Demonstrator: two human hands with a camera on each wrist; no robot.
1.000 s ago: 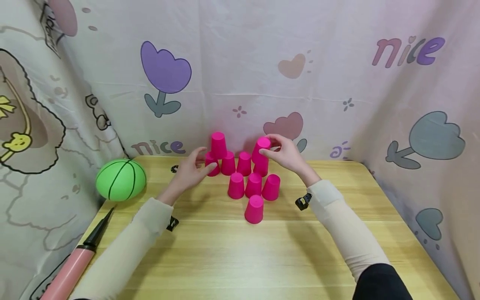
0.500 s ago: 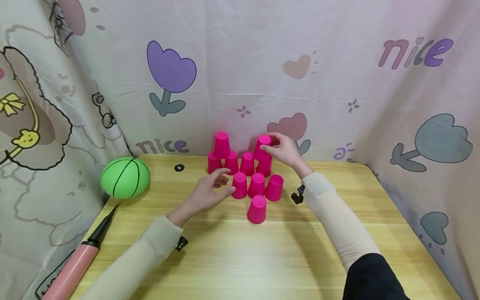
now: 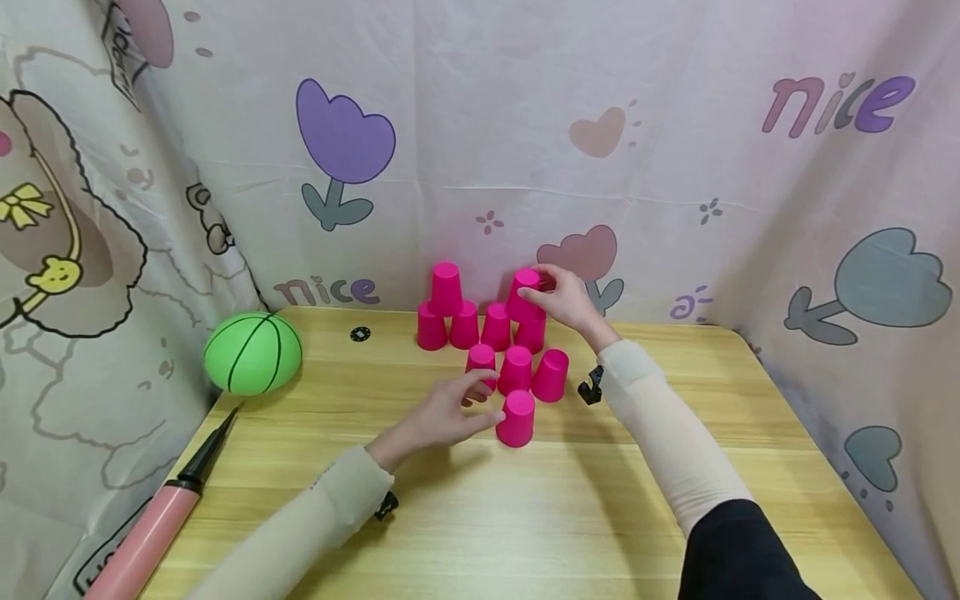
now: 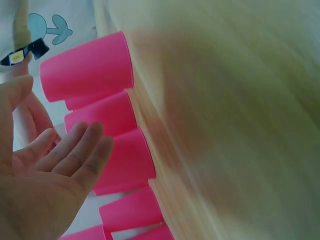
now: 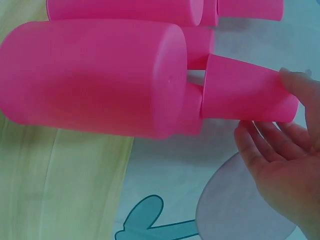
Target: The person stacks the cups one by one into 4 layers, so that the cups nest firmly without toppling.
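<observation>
My right hand (image 3: 568, 302) holds a pink cup (image 3: 521, 296) between thumb and fingers. That cup (image 5: 245, 90) stands upside down across two back-row cups, one of them the rightmost cup (image 3: 531, 332). My left hand (image 3: 444, 412) reaches in from the left, its thumb tip right at the front cup (image 3: 516, 421). In the left wrist view the left fingers (image 4: 92, 162) are loosely extended, gripping nothing. Behind the front cup runs a row of three, its left cup (image 3: 481, 357) partly hidden by the left hand. Another upper cup (image 3: 446, 289) rests on the back row's left pair.
A green ball (image 3: 252, 354) sits at the table's left edge, with a pink hand pump (image 3: 150, 533) lying in front of it. A small black disc (image 3: 360, 334) lies left of the cups. A printed curtain (image 3: 465, 125) hangs right behind the table.
My left hand has moved from the back-left cups toward me and rightward, to the front cup. The right hand stays at the upper right cup. The view has shifted slightly.
</observation>
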